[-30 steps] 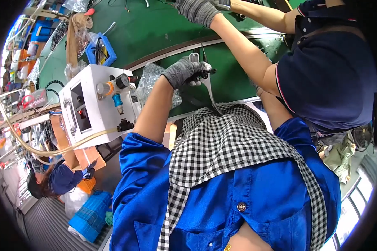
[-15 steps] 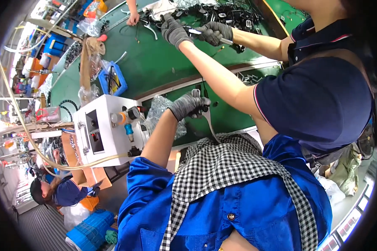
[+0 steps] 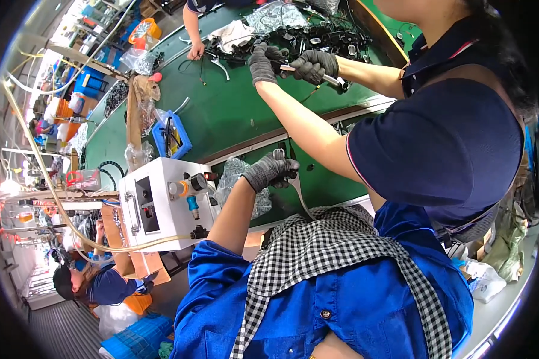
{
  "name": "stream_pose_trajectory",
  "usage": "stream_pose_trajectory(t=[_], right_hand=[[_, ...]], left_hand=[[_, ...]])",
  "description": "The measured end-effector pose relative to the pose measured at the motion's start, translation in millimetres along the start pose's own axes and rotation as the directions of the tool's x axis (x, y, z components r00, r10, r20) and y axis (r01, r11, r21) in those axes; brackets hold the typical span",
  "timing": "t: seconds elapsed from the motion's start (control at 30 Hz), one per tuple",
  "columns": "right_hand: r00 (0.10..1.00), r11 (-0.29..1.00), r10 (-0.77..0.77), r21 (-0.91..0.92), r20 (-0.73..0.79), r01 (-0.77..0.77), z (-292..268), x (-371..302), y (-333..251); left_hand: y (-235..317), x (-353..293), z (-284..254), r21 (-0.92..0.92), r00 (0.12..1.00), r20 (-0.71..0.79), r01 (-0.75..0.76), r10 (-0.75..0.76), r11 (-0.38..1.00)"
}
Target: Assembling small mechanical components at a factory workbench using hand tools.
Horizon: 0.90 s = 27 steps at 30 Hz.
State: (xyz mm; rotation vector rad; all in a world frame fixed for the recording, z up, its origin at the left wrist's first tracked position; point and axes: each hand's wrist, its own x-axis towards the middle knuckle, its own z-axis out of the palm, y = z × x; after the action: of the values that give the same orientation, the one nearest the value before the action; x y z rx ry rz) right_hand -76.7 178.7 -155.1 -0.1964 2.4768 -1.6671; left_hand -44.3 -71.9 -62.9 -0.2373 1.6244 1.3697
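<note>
My left hand, in a grey glove, is closed around the top of a curved silver lever with a dark fitting at its upper end. The lever's lower end reaches down to the checked apron at my front. Under the hand lies the green bench top, with crumpled clear plastic wrap beside my wrist. My right hand does not show; its blue sleeve runs up behind a co-worker's arm.
On the right, a co-worker's gloved hands hold a silver tool over piled black parts. A white box with air fittings stands left of my forearm. Behind it lies a blue tray. Another person's hand rests at the far side.
The whole view has shifted, so the bench and white box sit lower in the picture. My left hand keeps its hold on the lever.
</note>
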Motion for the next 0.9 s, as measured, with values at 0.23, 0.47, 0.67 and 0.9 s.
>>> stream_pose_trajectory(t=[0.23,0.47,0.67,0.9], right_hand=[[0.998,0.997,0.053,0.062,-0.025,-0.051,-3.1,-7.4,-10.5],[0.991,0.986,0.124,0.119,-0.044,-0.118,-7.8,-20.7,-19.7],[0.981,0.970,0.186,0.173,-0.058,-0.173,-11.0,-36.4,-29.3],[0.964,0.945,0.260,0.221,-0.056,-0.243,-15.9,-54.2,-41.9]], left_hand=[[-1.8,4.1,-1.7,0.003,1.000,0.014,0.012,-0.012,1.000],[9.4,-3.9,3.1,0.033,1.000,-0.002,0.005,-0.005,0.999],[4.5,-2.7,0.7,0.008,1.000,0.013,-0.018,0.018,1.000],[-10.0,-1.4,2.5,-0.068,1.000,0.004,-0.013,0.013,0.998]])
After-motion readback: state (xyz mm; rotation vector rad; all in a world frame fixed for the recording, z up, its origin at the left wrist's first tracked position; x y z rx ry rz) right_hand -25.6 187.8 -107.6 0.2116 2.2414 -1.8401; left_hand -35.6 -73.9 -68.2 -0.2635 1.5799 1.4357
